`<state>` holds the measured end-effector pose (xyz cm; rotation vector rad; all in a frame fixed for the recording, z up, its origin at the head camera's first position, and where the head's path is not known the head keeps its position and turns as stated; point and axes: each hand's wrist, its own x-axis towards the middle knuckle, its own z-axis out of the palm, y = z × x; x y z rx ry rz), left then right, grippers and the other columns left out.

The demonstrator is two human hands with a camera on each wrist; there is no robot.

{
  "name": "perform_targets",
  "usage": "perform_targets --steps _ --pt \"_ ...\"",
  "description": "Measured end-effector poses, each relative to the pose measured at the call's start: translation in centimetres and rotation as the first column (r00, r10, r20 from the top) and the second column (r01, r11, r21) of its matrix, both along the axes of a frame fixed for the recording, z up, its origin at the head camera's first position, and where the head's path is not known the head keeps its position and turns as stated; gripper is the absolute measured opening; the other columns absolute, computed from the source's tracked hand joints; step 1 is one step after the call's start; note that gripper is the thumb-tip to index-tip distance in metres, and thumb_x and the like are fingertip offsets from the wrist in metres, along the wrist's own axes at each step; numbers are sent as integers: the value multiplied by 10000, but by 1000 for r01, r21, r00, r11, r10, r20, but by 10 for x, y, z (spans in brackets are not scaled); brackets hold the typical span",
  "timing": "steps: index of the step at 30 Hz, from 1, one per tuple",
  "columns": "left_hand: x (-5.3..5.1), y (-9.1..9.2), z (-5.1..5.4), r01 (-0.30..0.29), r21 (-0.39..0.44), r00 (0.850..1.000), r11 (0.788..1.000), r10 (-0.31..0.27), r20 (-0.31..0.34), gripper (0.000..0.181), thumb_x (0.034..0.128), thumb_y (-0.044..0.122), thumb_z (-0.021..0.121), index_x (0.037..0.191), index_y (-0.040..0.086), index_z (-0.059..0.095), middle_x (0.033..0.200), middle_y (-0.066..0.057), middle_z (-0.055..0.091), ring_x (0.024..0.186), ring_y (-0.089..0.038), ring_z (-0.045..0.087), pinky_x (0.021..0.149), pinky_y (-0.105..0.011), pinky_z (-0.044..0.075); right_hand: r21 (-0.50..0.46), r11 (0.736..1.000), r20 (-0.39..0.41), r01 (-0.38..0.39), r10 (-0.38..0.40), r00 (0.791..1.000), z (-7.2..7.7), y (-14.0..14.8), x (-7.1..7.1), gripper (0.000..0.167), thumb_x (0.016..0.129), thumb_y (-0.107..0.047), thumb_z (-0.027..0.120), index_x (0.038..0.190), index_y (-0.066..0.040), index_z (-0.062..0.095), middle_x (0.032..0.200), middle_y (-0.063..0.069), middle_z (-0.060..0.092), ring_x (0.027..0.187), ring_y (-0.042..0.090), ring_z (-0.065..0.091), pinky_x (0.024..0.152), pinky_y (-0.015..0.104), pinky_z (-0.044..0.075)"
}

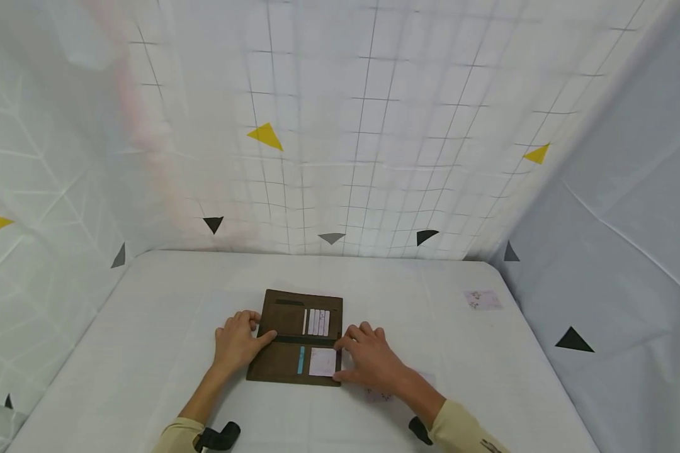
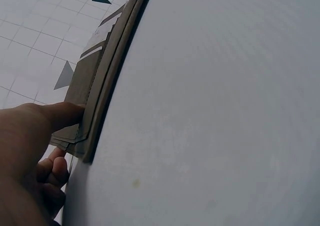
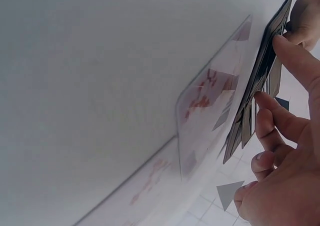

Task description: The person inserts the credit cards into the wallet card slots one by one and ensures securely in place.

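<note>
A brown wallet (image 1: 280, 362) lies opened out on the white table, its dark fold running across the middle. Several pale cards (image 1: 318, 322) stand in slots of its upper half. The lower half shows a blue strip (image 1: 301, 360) and a whitish card (image 1: 322, 362) in a pocket. My left hand (image 1: 238, 343) grips the wallet's left edge, thumb laid over the inner face near the fold. At the right edge, my right hand (image 1: 371, 358) holds the lower half, forefinger by the fold and thumb near the bottom corner. The fingertips' undersides are hidden.
A clear sleeve with a pink flower print (image 1: 378, 395) lies partly under my right forearm. Another flower-printed sleeve (image 1: 483, 300) rests at the table's back right. White sheeting (image 1: 328, 189) with triangular patches rises behind the table (image 1: 164, 302) and at both sides.
</note>
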<state>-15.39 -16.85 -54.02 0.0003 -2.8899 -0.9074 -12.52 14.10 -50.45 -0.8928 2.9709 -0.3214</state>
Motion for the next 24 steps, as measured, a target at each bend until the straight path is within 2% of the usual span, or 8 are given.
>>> perform_targets --steps 12,24 --pt "-1 0 0 8 -10 1000 1000 -8 -12 531 840 457 792 1143 51 629 908 -30 584 894 -261 535 776 -475 342 -6 999 -8 -34 34 999 1 -8 -2 562 796 -636 753 1198 -250 687 1073 -95 538 942 106 376 798 352 289" --pt "-1 -2 -1 6 -4 1000 1000 -6 -5 532 843 453 791 1149 48 629 907 -29 581 888 -256 528 773 -470 330 1 1000 18 -27 27 999 -1 -17 -4 562 803 -642 743 1205 -253 683 1066 -106 516 923 100 360 790 344 268"
